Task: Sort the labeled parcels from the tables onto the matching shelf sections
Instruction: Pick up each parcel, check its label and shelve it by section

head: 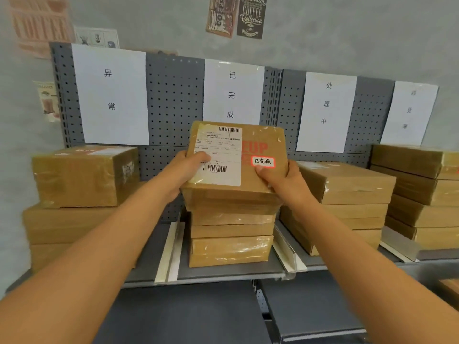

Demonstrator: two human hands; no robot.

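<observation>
Both hands, left hand and right hand, clamp the parcel marked 已完成, held over the stack below the matching sign; lower it flat, edges squared, I'd say; four signs; about three parcels stacked beneath.

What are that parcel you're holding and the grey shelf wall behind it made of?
The parcel held by the left hand and right hand looks like brown corrugated cardboard, matte, with glossy clear tape strips and a white paper shipping label. The back panel looks like grey painted metal pegboard, judging by its regular punched holes, though the material is not certain.
</observation>
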